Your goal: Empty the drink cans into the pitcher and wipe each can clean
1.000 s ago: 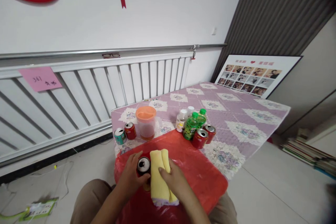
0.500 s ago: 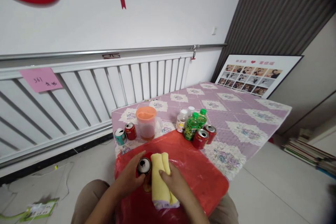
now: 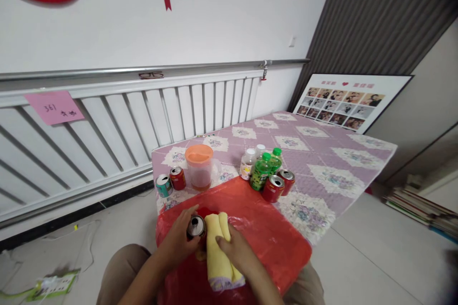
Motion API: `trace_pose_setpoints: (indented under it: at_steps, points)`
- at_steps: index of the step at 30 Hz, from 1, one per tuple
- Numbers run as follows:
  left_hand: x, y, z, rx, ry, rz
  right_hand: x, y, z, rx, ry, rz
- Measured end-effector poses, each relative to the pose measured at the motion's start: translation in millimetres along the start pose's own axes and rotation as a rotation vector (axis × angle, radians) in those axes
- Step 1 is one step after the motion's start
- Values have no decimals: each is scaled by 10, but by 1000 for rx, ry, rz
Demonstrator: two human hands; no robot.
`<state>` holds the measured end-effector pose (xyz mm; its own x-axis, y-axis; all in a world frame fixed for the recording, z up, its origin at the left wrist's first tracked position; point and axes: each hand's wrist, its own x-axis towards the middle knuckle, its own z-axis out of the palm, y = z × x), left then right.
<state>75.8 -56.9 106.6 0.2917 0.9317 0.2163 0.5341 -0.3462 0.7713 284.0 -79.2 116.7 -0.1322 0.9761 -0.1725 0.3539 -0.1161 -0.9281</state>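
Note:
My left hand (image 3: 179,240) is curled around a dark red drink can (image 3: 197,229) with an opened top, standing on the red plastic sheet (image 3: 265,228). My right hand (image 3: 236,248) grips a folded yellow towel (image 3: 217,257) with a purple-patterned edge, its thumb lying on top. The towel lies right beside the can. A small yellowish-brown patch (image 3: 201,254) shows on the sheet just in front of the can; I cannot tell exactly what it is. The fingers of my right hand under the towel are hidden.
Behind the hands stand a pitcher with an orange lid (image 3: 199,167), a red can (image 3: 177,178) and a teal can (image 3: 163,185). To the right are green-capped bottles (image 3: 261,174), white-capped bottles (image 3: 246,166) and red cans (image 3: 274,188). A radiator (image 3: 179,109) runs along the wall.
The towel has shifted slightly toward me, with my right hand still on it. My left hand and the can stay nearly where they were.

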Motion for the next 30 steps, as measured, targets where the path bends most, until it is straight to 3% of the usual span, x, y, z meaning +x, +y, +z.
trace_pose_setpoints:
  at_steps: [5,9,14,19,24,27,30]
  points:
    - [9,-26,-53,-33,-64,-24,8,-150,-56,-23,56,-8]
    - [-24,-64,11,18,52,-39,18,-226,-72,-23,72,-29]
    - [-40,-48,70,41,129,-81,14,-74,-28,-36,39,-19]
    - [0,12,-16,8,24,-30,-10,69,9,-12,-15,2]
    - [-9,-10,-95,-40,-86,10,16,14,-25,-24,36,-4]
    - [-38,-42,-51,-5,-22,9,24,-91,-60,-31,71,-21]
    - [-67,-55,29,38,114,-37,22,-159,-68,-54,83,-36]
